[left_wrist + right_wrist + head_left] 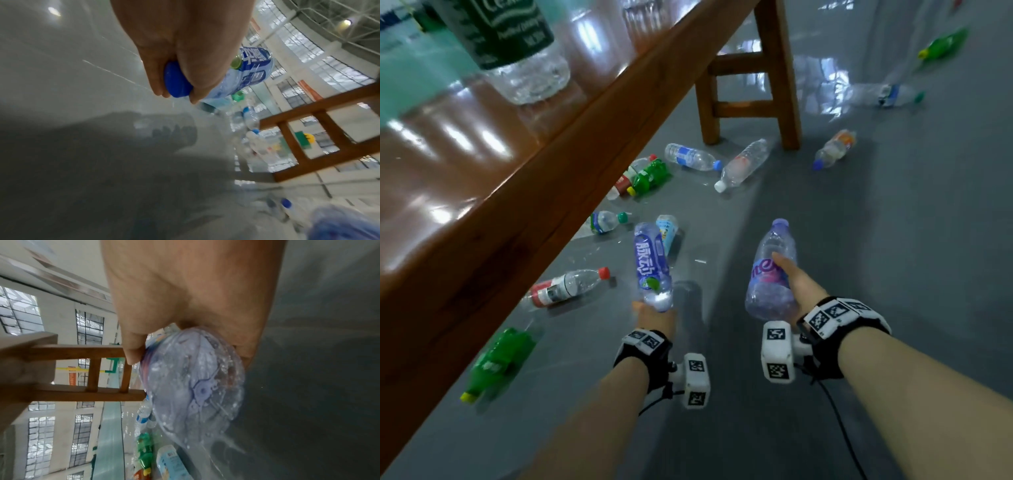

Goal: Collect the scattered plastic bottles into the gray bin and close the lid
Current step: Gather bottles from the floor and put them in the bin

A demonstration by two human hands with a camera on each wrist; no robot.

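Left wrist view is showing the left hand [174, 53] pinching the blue-labelled bottle [252, 71] at its blue cap [176, 81], fingers curled round the neck so the body is hanging out beyond the grip. Over on the other side, the right hand [799, 284] is wrapping round the belly of the purple bottle [770, 270], thumb pressing across its label. Both bottles are being held clear of the gray floor [893, 240]. They are looking empty, so probably light, thin-walled and easy to dent; the neck is likely offering the stiffest hold, the ribbed middle a softer one. Around them, a red-capped bottle [566, 286] and a green bottle [500, 359] are lying near the wooden table [517, 212], others farther off. No gray bin is showing anywhere.
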